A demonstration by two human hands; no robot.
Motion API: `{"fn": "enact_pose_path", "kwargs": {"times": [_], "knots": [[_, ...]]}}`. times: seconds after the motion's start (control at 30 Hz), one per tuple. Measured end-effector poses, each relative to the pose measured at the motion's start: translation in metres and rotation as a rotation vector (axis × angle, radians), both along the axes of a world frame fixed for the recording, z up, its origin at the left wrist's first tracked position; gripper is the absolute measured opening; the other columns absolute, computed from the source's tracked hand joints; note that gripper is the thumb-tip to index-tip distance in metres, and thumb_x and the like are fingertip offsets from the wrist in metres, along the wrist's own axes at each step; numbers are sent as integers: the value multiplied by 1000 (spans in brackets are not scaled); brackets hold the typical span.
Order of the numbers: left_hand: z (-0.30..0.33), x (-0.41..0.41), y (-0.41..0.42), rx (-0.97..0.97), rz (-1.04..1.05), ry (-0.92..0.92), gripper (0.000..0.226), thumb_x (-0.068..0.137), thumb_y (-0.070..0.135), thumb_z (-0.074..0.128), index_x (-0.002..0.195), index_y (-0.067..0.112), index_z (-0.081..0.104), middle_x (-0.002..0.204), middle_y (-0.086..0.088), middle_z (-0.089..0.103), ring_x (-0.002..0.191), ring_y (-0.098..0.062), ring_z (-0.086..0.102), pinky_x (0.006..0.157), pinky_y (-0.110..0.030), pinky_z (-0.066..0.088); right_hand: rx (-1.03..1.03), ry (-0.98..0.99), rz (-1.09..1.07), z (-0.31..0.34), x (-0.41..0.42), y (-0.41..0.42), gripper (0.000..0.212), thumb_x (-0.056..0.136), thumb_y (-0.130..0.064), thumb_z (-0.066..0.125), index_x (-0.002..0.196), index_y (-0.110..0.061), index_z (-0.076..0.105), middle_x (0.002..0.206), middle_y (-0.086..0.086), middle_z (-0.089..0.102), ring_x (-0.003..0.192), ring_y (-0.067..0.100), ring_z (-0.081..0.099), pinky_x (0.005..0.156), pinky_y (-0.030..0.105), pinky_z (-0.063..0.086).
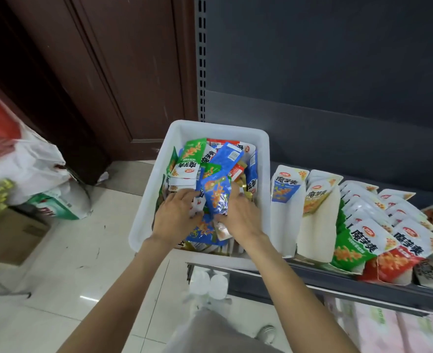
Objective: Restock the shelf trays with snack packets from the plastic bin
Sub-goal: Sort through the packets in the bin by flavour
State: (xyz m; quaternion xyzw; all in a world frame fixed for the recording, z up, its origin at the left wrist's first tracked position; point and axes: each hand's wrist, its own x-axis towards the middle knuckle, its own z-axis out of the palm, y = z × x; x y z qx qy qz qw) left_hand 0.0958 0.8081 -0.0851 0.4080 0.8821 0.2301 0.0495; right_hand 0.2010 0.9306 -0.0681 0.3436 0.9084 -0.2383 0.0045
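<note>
A white plastic bin (150, 200) sits on the left end of the shelf, heaped with blue, green and red snack packets (192, 159). Both my hands are inside it. My right hand (240, 215) grips a blue packet (216, 194) that stands upright above the heap. My left hand (177, 212) lies on the packets just left of it, fingers spread and reaching into the pile. To the right, white cardboard shelf trays (284, 220) hold rows of blue, green and red packets (358, 240).
A dark shelf back panel (337, 72) rises behind the trays. A brown wooden door (95, 72) stands to the left. White plastic bags (27, 169) and a cardboard box (6, 238) lie on the tiled floor at left. Pink packs (388, 332) fill the lower shelf.
</note>
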Motion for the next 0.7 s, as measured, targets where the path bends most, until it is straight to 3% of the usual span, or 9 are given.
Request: {"fn": "enact_pose_path", "kwargs": {"times": [0.1, 0.2, 0.27, 0.3, 0.4, 0.47, 0.57, 0.7], "knots": [[17, 4, 7, 393, -101, 8, 50, 83, 22, 66, 130, 13, 50, 131, -2, 52, 122, -15, 46, 99, -26, 40, 14, 184, 16, 24, 20, 1, 63, 85, -22, 69, 137, -21, 34, 123, 5, 60, 104, 25, 62, 79, 35, 51], [40, 9, 23, 372, -415, 40, 54, 82, 35, 60, 131, 15, 50, 134, 1, 50, 129, -13, 39, 111, -28, 25, 31, 246, 61, 59, 48, 12, 46, 80, -25, 74, 122, -26, 56, 108, 0, 69, 90, 19, 65, 74, 31, 50], [50, 17, 37, 312, -483, 76, 47, 82, 44, 56, 119, 14, 59, 117, 0, 61, 113, -16, 51, 102, -35, 36, 13, 284, 49, 84, 70, 24, 38, 75, -26, 78, 111, -30, 64, 99, -5, 71, 85, 13, 64, 72, 28, 49], [55, 25, 44, 316, -481, 49, 45, 83, 46, 55, 112, 13, 62, 107, 0, 65, 102, -16, 55, 94, -32, 41, 3, 320, 23, 97, 81, 30, 37, 73, -24, 79, 107, -31, 65, 94, -7, 71, 82, 9, 63, 72, 26, 48], [71, 52, 70, 423, -473, -267, 28, 87, 34, 57, 105, 12, 62, 96, 5, 65, 87, -9, 57, 78, -19, 43, -71, 547, -123, 123, 111, 50, 34, 73, -15, 80, 99, -31, 65, 79, -11, 68, 68, 2, 59, 61, 19, 48], [74, 66, 89, 513, -470, -406, 17, 89, 22, 59, 103, 12, 62, 93, 9, 64, 84, -2, 58, 75, -16, 44, -10, 660, -191, 129, 125, 64, 22, 78, -17, 76, 95, -27, 65, 77, -9, 67, 68, 6, 62, 59, 29, 52], [63, 77, 117, 529, -458, -504, 12, 90, 17, 59, 101, 14, 63, 91, 10, 65, 84, -1, 61, 74, -17, 48, 274, 521, -173, 127, 136, 83, 12, 89, -35, 60, 96, -25, 61, 75, -2, 66, 69, 22, 62, 58, 38, 48], [40, 88, 138, 571, -369, -725, 16, 90, 19, 60, 102, 10, 63, 97, -4, 69, 92, -15, 67, 79, -38, 56, 407, 238, -69, 123, 137, 96, 19, 91, -34, 57, 110, -30, 53, 85, -7, 62, 81, 29, 62, 62, 35, 45]]}}
